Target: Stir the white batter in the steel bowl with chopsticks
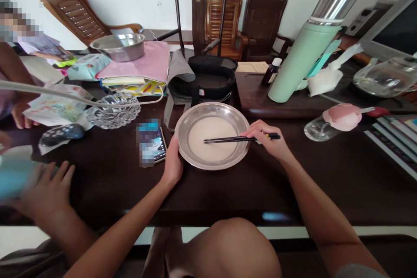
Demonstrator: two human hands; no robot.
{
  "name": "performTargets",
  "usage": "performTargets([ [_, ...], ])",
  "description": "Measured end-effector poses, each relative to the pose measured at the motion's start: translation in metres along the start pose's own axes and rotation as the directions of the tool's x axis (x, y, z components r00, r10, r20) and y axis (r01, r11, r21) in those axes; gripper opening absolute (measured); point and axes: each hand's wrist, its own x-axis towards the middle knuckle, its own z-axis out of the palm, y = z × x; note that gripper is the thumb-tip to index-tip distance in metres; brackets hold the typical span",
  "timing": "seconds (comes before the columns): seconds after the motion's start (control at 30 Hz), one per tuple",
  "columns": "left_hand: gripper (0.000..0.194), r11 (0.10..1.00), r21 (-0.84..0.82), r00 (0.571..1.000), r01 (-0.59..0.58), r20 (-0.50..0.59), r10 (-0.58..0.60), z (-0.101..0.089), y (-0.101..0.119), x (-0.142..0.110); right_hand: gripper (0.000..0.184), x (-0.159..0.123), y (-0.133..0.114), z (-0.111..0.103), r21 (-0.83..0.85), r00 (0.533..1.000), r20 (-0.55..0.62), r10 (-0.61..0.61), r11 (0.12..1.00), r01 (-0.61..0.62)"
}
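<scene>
A round metal bowl (185, 121) with pale, milky batter in it sits on the dark wooden table (325, 182) in front of me. My left hand (172, 163) grips the bowl's left rim. My right hand (269, 141) is closed on a pair of dark chopsticks (228, 139) that lie almost level, their tips over the batter near the bowl's middle.
A phone (153, 143) lies left of the bowl, with a glass dish (112, 110) behind it. Another person's hand (48, 186) rests flat at the left edge. A green thermos (306, 47), a capped glass bottle (335, 121), books (394, 134) and a black bag (211, 78) crowd the back and right.
</scene>
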Motion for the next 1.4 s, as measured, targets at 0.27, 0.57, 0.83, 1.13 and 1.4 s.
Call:
performTargets([
  [0.27,0.051,1.0,-0.019,1.0,0.005,-0.018,-0.006,0.0034,0.004,-0.0009,0.048,-0.0006,-0.002,-0.0048,0.069,0.994,-0.091,0.062,0.996,-0.056],
  [0.57,0.05,0.999,-0.033,1.0,0.023,-0.012,-0.023,0.0044,0.006,-0.0012,0.036,-0.0003,0.0018,0.0014,-0.028,0.997,-0.077,0.028,0.999,-0.03],
  [0.83,0.051,1.0,0.007,1.0,-0.011,-0.016,0.011,0.002,0.0028,-0.0004,0.041,-0.0013,-0.0016,0.0014,0.05,0.998,-0.045,0.031,0.998,-0.029],
  [1.13,0.05,1.0,0.001,1.0,-0.007,-0.02,0.007,0.0024,0.0028,-0.0009,0.049,-0.0004,-0.0025,-0.0011,0.058,0.991,-0.122,0.053,0.997,-0.046],
  [1.4,0.049,0.999,0.033,0.999,-0.024,-0.02,0.025,0.0026,0.0054,-0.0002,0.037,0.0004,-0.0023,0.0045,-0.01,0.998,-0.05,0.032,0.999,-0.032],
])
